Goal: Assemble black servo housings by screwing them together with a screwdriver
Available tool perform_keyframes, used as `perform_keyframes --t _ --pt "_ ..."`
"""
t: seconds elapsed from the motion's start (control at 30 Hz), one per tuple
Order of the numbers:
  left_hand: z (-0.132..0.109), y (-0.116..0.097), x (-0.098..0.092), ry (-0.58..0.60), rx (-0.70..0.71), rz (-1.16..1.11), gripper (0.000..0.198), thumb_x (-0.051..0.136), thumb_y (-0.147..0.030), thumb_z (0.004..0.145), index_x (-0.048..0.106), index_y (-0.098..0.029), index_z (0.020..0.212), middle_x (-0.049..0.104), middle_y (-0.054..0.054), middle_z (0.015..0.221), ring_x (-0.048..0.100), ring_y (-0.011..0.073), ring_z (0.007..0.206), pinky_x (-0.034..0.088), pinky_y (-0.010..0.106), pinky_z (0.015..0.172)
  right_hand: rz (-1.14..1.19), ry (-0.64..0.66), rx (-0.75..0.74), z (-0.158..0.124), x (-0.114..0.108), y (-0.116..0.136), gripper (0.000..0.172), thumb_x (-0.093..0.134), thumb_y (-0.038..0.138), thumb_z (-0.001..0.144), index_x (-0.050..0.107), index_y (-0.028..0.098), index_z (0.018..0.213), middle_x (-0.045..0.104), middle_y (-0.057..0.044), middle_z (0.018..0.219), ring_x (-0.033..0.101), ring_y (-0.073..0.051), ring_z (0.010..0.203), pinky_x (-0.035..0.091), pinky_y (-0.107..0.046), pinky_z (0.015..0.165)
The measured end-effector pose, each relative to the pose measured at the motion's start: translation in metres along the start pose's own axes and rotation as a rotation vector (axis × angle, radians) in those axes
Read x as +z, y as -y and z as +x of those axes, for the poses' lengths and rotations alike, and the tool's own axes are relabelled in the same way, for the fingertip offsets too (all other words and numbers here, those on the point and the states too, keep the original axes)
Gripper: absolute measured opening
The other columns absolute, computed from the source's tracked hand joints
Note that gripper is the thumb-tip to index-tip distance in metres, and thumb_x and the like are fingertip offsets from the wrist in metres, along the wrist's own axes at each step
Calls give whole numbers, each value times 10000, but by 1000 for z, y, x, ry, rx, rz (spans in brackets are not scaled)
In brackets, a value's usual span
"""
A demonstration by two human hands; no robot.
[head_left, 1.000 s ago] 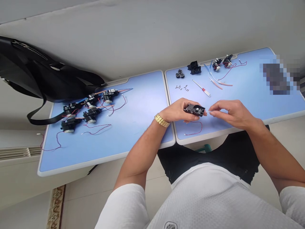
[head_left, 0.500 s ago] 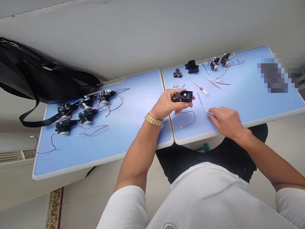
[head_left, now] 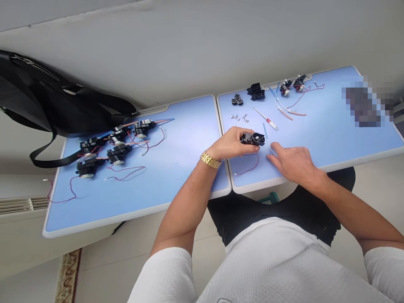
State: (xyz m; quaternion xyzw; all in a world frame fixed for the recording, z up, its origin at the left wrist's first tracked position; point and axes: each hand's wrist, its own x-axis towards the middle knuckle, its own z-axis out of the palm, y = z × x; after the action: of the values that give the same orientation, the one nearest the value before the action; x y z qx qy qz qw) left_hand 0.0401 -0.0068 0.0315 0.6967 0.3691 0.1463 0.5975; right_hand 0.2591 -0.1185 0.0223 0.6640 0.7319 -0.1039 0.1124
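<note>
My left hand, with a gold watch at its wrist, is closed round a black plastic assembly over the right table. A thin red wire lies below that hand. My right hand has its thumb and forefinger closed on a thin clear-and-blue tube, whose blue end points away from me. Beyond the hands lie a screwdriver with a red and clear handle and several small screws.
Round black parts, black housings, more tubes and two wired assemblies lie at the back. Several finished-looking assemblies and a black bag are at the left. A blurred patch covers the far right.
My left hand has moved right and nearer to me with the black assembly, which has turned slightly. My right hand has shifted a little left with the tube, so the two hands are closer together.
</note>
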Motion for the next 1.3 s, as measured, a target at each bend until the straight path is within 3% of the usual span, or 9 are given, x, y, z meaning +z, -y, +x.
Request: perform_keyframes --t 0.17,0.27,0.37,0.5,0.7,0.83,1.0,1.17,1.3 --pt "2 1 3 50 29 7 228 844 -363 773 738 -176 850 597 -42 672 508 97 573 438 252 551 -39 -83 -20 17 -26 -28 367 533 498 1204 788 242 1270 901 -168 1037 830 -368 924 330 -418 698" --pt "5 7 3 43 66 63 210 827 -360 786 749 -177 855 604 -34 700 505 106 616 406 263 585 97 -323 -8 50 -40 -49 283 652 451 1132 845 256 1203 881 -114 978 800 -337 885 390 -421 699" --pt "9 15 3 47 97 143 216 806 -378 794 770 -179 872 619 -28 723 516 124 666 395 278 626 262 -442 -117 94 -49 -57 253 640 347 1089 887 293 1076 865 -62 935 776 -302 881 480 -440 767" --pt "14 23 5 124 108 240 281 808 -430 826 833 -180 952 700 -12 769 586 155 708 426 301 675 282 -382 -244 148 -58 -36 310 655 281 1062 895 254 1256 892 -106 1212 796 -358 1151 551 -497 978" --pt "15 24 3 68 205 414 403 897 -485 843 901 -185 1112 800 57 1013 665 201 843 483 329 770 248 -316 -154 198 -56 6 434 728 249 1060 799 197 1485 876 -142 1279 781 -378 1210 567 -519 1053" --pt "16 25 3 39 202 492 366 908 -471 862 902 -189 1095 802 73 1025 686 221 855 499 342 776 226 -359 -120 218 -47 12 406 763 299 1052 816 167 1432 868 -168 1213 767 -367 1115 589 -512 980" --pt "17 26 4 30 191 514 194 857 -323 888 877 -209 1044 837 61 967 746 246 891 514 349 805 202 -393 -91 233 -38 13 389 772 376 1052 836 165 1373 863 -189 1150 756 -389 1089 567 -533 969" --pt "16 24 5 25 165 567 320 830 -261 925 836 -200 1239 857 47 1015 744 222 876 500 328 796 182 -436 -83 238 -34 14 329 781 364 1024 858 178 1284 857 -166 1091 743 -367 1029 562 -518 925" --pt "15 22 4 32 155 589 277 834 -269 936 826 -194 1203 851 42 994 739 215 862 488 322 779 171 -428 -70 235 -36 16 343 785 363 1013 849 183 1298 854 -167 1114 752 -380 1058 558 -517 923"
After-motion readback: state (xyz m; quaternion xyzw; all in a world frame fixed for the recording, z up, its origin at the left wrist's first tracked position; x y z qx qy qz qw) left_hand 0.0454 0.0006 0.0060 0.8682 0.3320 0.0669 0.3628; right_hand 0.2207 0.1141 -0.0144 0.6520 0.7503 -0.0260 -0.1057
